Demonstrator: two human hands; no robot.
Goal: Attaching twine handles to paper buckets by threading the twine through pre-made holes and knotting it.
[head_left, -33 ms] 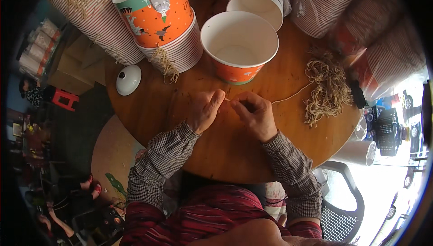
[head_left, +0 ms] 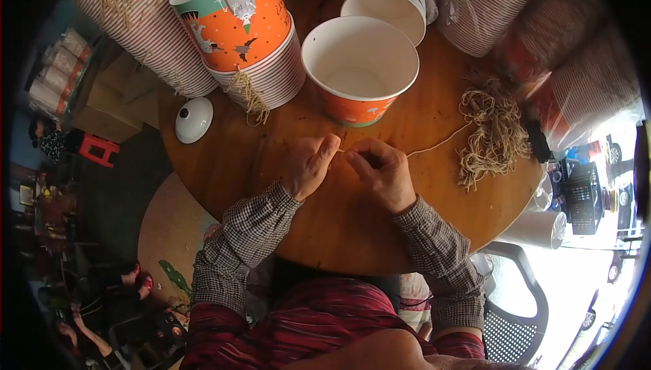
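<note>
Both hands meet over the near half of the round wooden table point(head_left: 339, 228). My left hand point(head_left: 308, 165) is closed, thumb on top, pinching a thin beige string. My right hand point(head_left: 385, 172) pinches the same string just to the right, with a short taut length between the two. From behind the right hand the string point(head_left: 437, 146) runs over to a tangled heap of string point(head_left: 491, 133). Just beyond my hands stands an upright paper bucket point(head_left: 359, 72), white inside and orange with a green band outside; nothing shows in it.
Nested paper buckets point(head_left: 261, 72) stand at left with string hanging from them, beside a white lid point(head_left: 194, 120). Taller stacks point(head_left: 142, 31) rise behind. White buckets point(head_left: 386, 7) lie tilted at the back; plastic-wrapped stacks point(head_left: 488, 7) fill the right. A grey chair point(head_left: 519, 302) stands at lower right.
</note>
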